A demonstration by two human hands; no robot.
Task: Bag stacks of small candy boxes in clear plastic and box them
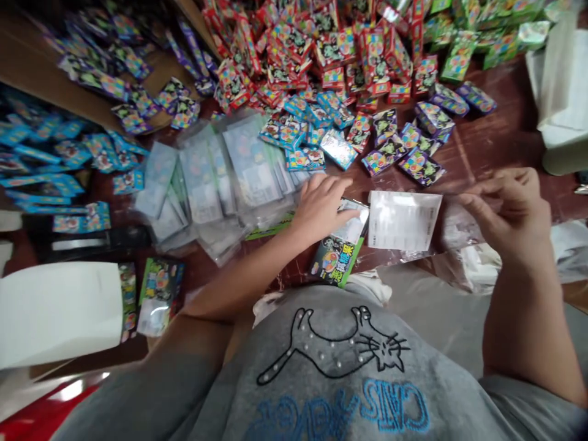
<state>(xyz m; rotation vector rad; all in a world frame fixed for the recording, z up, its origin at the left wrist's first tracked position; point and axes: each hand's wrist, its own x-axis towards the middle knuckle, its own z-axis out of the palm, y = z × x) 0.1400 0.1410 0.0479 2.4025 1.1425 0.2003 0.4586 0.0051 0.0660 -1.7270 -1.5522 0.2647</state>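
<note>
My left hand (321,205) is open, its fingers spread low over the table beside a black and green printed packet (334,260) with a clear window. Just beyond its fingertips lie small blue candy boxes (305,160) and a white-faced box (339,148). To the right, my right hand (512,214) is closed, thumb against fingers, at the edge of a clear plastic bag (459,226). A white printed card (404,220) lies flat at the bag's left end; whether it is wholly inside, I cannot tell. The exact pinch point is blurred.
Filled clear bags (250,162) overlap left of centre. Red boxes (316,46) are heaped at the back, green boxes (459,55) at back right, purple boxes (420,165) nearer. A cardboard carton (27,61) and blue boxes (68,150) stand left, with a white sheet (59,312) below.
</note>
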